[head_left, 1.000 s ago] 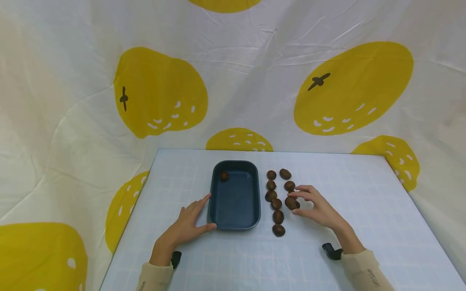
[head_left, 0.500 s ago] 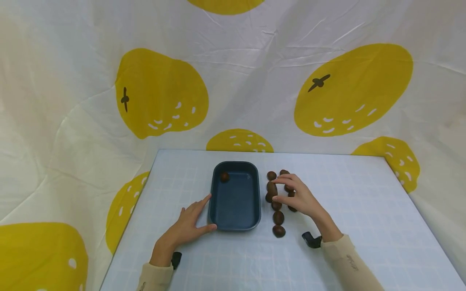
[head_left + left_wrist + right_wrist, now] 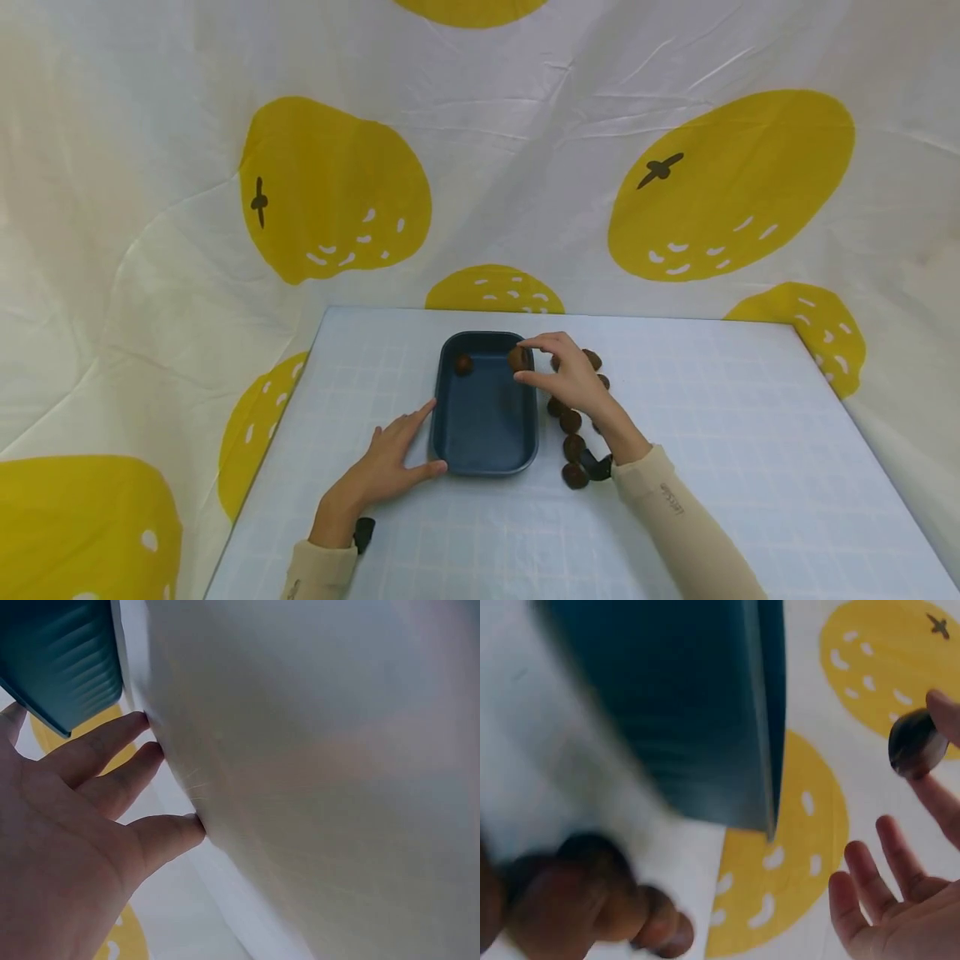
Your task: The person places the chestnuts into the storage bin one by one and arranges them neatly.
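Right hand (image 3: 566, 373): thumb-and-finger grip pinches a round brown nut (image 3: 517, 359), apparently above the right rim of the dark-blue rectangular tray (image 3: 483, 429), toward the worktop (image 3: 720, 417)'s far edge; left hand (image 3: 384, 465), fingers spread, touches its left side.

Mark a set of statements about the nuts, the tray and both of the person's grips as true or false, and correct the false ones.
1. The right grip pinches a brown nut between thumb and finger. True.
2. The left grip is at the left side of the tray. True.
3. The tray is yellow. False: it is dark blue.
4. No nut lies in the tray. False: a single nut sits near its far left corner.
5. The loose nuts on the table lie to the left of the tray. False: they lie to its right.
6. In the head view, the brown nut overlaps the right part of the tray. True.
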The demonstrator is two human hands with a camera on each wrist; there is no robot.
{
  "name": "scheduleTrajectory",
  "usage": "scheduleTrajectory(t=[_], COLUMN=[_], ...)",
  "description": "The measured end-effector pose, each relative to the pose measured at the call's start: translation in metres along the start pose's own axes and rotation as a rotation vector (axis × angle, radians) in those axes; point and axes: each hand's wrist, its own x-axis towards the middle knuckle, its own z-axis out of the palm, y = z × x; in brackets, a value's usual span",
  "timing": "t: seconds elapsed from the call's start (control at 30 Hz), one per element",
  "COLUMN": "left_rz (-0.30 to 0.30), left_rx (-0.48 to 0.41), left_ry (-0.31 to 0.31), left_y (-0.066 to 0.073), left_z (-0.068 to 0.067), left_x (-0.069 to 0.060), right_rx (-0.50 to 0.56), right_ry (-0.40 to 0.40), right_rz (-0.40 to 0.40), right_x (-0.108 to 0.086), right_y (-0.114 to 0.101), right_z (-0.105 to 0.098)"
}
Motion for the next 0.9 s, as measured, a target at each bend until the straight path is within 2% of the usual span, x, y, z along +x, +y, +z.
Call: scheduleTrajectory(t=[0.13, 0.3, 0.57, 0.73, 0.9], left_rz=[-0.007, -0.016, -0.012, -0.012, -0.028], left_rx=[-0.008, 0.001, 0.009, 0.007, 0.017], left_ry=[-0.006, -0.004, -0.005, -0.004, -0.007], left_y=[0.001, 0.0, -0.001, 0.0, 0.001], left_z=[0.001, 0.002, 0.002, 0.001, 0.001], left_x=[0.001, 0.001, 0.001, 0.001, 0.001], right_rx=[0.012, 0.043, 0.068, 0.085, 0.107], right_ry=[0.0, -0.003, 0.015, 0.013, -0.009], right_rz=[-0.031, -0.016, -0.047, 0.049, 0.196], right_x=[0.02, 0.042, 0.065, 0.069, 0.069], right_y=[-0.009, -0.014, -0.011, -0.005, -0.002], right_z=[0.008, 0.025, 0.057, 0.073, 0.086])
